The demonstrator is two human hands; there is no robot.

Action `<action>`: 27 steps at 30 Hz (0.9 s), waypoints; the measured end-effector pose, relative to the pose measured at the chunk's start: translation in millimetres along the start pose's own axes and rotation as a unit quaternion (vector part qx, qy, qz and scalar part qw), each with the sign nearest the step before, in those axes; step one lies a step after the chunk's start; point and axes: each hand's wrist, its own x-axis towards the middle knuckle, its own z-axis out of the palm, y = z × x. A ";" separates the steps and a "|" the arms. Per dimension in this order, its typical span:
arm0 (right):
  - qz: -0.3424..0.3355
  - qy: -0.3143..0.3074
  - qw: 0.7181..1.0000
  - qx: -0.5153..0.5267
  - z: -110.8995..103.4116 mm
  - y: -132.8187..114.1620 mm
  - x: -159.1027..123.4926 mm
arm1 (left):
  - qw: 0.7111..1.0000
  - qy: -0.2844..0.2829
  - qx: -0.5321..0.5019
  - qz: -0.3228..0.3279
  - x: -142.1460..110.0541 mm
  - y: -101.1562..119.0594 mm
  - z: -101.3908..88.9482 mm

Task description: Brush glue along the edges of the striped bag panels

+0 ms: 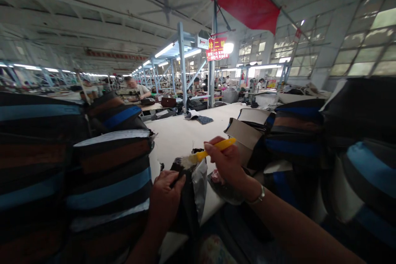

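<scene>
dark piece [186, 203] with a silvery lining [199, 189] is at the near end of the pale surface [170, 132], its upper edge under the bristles of a yellow brush [202, 155]. the left hand [167, 192] pinches it between thumb and fingers; the right hand [227, 161] is closed around the brush handle. the left hand sits so near the bristles that a long stroke could smear it, and a loose pinch could let the piece fold or slip. an overloaded brush might also mark the lining. just below the right hand is a clear container [224, 193], contents hard to make out, which a low wrist could knock. a left stack [111, 181] and a right stack [295, 128] of banded dark pieces crowd both arms; a bump could topple either. farther off lie fabric scraps [204, 120], well apart from both hands.
</scene>
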 end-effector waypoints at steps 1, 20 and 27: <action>-0.052 -0.038 0.996 -0.054 2.8 1.1 1.1 | 1.000 -0.003 0.000 -0.004 0.4 0.8 -0.9; -0.062 0.169 0.984 -0.001 -44.8 -6.5 31.7 | 0.993 0.034 0.001 0.113 18.0 0.8 -15.9; 0.034 0.226 0.949 0.218 -125.4 4.0 53.9 | 0.965 0.019 0.032 0.261 54.2 41.6 -37.4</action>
